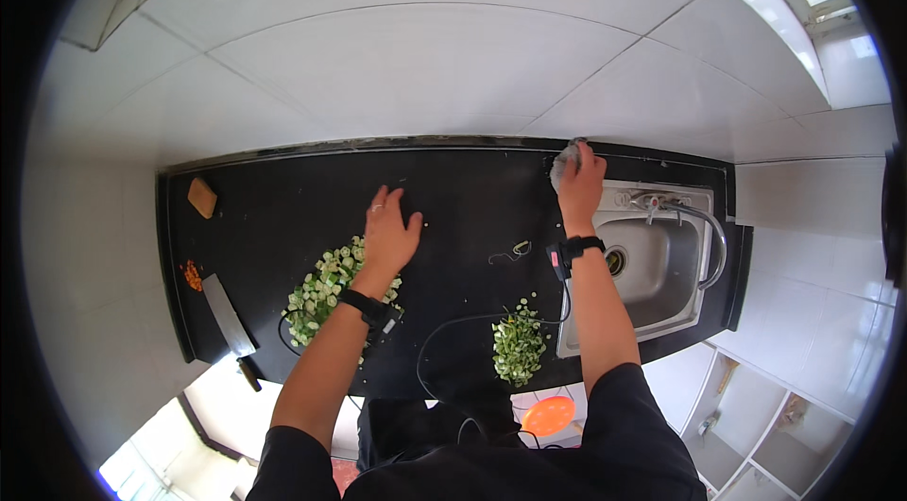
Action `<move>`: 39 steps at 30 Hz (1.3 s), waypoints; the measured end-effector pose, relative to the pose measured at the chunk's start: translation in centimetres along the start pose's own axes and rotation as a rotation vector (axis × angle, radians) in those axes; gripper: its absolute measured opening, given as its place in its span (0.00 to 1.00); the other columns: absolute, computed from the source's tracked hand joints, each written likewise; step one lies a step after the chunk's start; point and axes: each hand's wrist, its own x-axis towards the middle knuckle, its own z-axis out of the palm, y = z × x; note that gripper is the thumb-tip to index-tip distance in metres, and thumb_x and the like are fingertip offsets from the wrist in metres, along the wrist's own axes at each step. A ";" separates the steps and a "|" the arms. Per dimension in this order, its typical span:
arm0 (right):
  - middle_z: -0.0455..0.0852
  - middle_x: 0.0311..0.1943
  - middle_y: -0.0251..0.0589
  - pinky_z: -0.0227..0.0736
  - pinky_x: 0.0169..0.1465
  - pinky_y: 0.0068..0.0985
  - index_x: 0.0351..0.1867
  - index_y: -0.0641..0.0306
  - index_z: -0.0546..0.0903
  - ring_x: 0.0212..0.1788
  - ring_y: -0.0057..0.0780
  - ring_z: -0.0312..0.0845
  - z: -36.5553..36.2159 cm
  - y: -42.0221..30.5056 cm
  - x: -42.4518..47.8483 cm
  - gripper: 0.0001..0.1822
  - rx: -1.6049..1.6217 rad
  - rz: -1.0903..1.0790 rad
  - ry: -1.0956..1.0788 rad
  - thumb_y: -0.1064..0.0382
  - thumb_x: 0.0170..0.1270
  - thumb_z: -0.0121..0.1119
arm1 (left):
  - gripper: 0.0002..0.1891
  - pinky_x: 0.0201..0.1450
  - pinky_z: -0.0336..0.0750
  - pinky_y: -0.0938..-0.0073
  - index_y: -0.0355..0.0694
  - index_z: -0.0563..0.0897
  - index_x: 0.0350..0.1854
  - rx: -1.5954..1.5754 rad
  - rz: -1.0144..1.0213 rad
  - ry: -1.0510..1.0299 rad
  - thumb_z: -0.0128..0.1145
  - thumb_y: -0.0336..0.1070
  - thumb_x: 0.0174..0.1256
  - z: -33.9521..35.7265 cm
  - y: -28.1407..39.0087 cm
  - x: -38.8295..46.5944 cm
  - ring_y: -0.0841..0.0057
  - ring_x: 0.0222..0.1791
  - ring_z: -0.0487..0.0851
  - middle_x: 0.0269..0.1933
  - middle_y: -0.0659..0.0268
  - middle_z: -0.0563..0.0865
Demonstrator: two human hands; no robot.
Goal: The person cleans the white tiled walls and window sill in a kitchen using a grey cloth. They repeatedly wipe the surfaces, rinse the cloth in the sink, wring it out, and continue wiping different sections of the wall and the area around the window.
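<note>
My right hand (584, 184) grips a grey cloth (565, 166) against the back edge of the black countertop (468, 203), just left of the sink. With fingers apart and nothing in it, my left hand (391, 228) reaches over the counter's middle; I cannot tell if its fingertips touch the surface. Under my left wrist lies a large heap of sliced okra (322, 288), partly hidden by the forearm. A smaller pile of green okra trimmings (519, 347) sits near the front edge, left of the sink.
A cleaver (228, 317) lies at the left, its handle past the front edge. Orange chopped bits (191, 276) and a tan block (202, 198) sit nearby. A steel sink (655, 267) with a faucet (655, 203) is at right. A black cable (453, 322) trails across the counter.
</note>
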 end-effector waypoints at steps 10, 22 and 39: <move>0.81 0.51 0.46 0.87 0.43 0.46 0.67 0.58 0.76 0.49 0.51 0.87 5.8 -10.7 -4.7 0.23 -0.044 -0.249 -0.273 0.58 0.73 0.59 | 0.26 0.79 0.69 0.57 0.33 0.73 0.76 -0.181 0.225 -0.038 0.57 0.35 0.79 1.9 7.5 3.3 0.48 0.78 0.72 0.79 0.47 0.73; 0.80 0.58 0.51 0.80 0.53 0.44 0.74 0.57 0.70 0.57 0.51 0.83 4.4 -5.8 -3.3 0.28 0.195 -0.316 -0.303 0.52 0.79 0.56 | 0.51 0.82 0.65 0.53 0.32 0.58 0.85 -0.099 0.422 -0.273 0.70 0.51 0.65 6.1 16.5 5.0 0.42 0.82 0.61 0.84 0.39 0.60; 0.74 0.76 0.55 0.74 0.72 0.44 0.83 0.63 0.64 0.73 0.51 0.74 7.4 -8.0 -6.3 0.32 0.251 -0.550 -0.179 0.50 0.85 0.51 | 0.51 0.82 0.68 0.55 0.32 0.56 0.84 -0.013 0.265 -0.136 0.71 0.45 0.63 5.2 14.1 3.8 0.40 0.83 0.61 0.84 0.36 0.55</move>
